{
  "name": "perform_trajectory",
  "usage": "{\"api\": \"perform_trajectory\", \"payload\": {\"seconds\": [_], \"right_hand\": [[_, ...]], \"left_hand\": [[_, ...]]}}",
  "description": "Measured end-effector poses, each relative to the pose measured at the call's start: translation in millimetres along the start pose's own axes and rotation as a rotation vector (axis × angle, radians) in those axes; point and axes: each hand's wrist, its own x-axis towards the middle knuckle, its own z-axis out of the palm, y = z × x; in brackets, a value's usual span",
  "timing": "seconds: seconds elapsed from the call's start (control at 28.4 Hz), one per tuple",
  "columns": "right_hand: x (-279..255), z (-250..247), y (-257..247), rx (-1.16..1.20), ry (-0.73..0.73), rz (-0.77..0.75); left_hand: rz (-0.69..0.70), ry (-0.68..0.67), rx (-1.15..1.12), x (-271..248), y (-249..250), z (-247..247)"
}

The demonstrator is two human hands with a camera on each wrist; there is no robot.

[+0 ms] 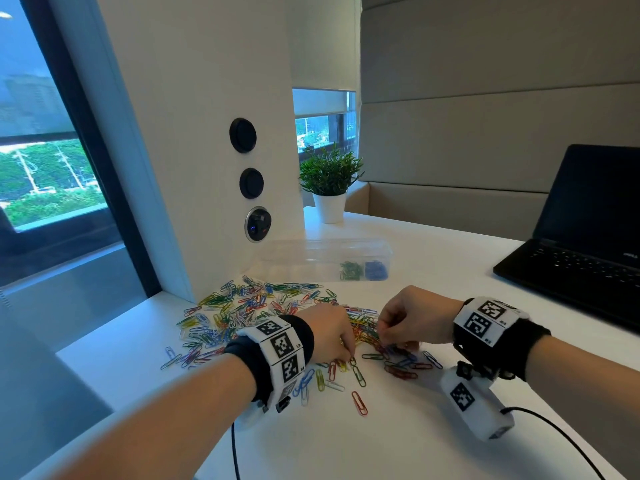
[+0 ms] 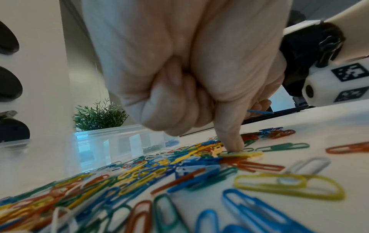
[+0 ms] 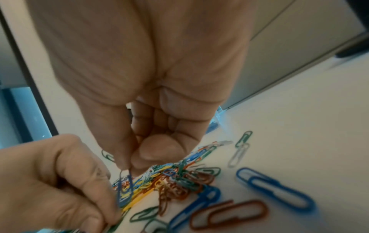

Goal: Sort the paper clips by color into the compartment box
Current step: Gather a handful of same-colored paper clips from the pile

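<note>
Lower centre of head view: left hand (image 1: 327, 332) fingers curled, one fingertip (image 2: 232, 144) pressing a yellow clip (image 2: 242, 154) on the table (image 1: 415, 445). Right hand (image 1: 410, 318) beside it, thumb and finger pinching a blue clip (image 3: 124, 187) above the clip pile (image 1: 249, 313), mid-left. Farther back, centre: clear box (image 1: 329, 259), green and blue clips in its right-end compartments. Laptop (image 1: 581, 237) far right, plant (image 1: 329, 181) behind.

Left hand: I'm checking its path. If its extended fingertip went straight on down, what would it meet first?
The left hand points one fingertip down; it looks already on, or just above, a yellow paper clip at the pile's edge, with the white table beneath. Actual contact is unclear.
</note>
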Motion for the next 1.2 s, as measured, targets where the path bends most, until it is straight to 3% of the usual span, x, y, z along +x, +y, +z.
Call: {"api": "perform_trajectory", "payload": {"seconds": [0.35,0.7,0.99,1.2], "right_hand": [[2.5,3.7,2.5,-0.063,0.015,0.11],[2.4,2.2,3.8,-0.084,0.001,0.156],[0.9,8.4,1.4,-0.142,0.034,0.133],[1.9,10.8,1.1,-0.158,0.082,0.1]], "left_hand": [[0.021,-0.057,0.05,2.1,1.0,-3.3],[-0.065,-0.001,-0.242,1.2,-1.3,-9.5],[-0.051,-0.064,-0.094,3.0,14.1,5.1],[-0.141,-0.093,-0.071,1.9,17.1,4.4]]}}
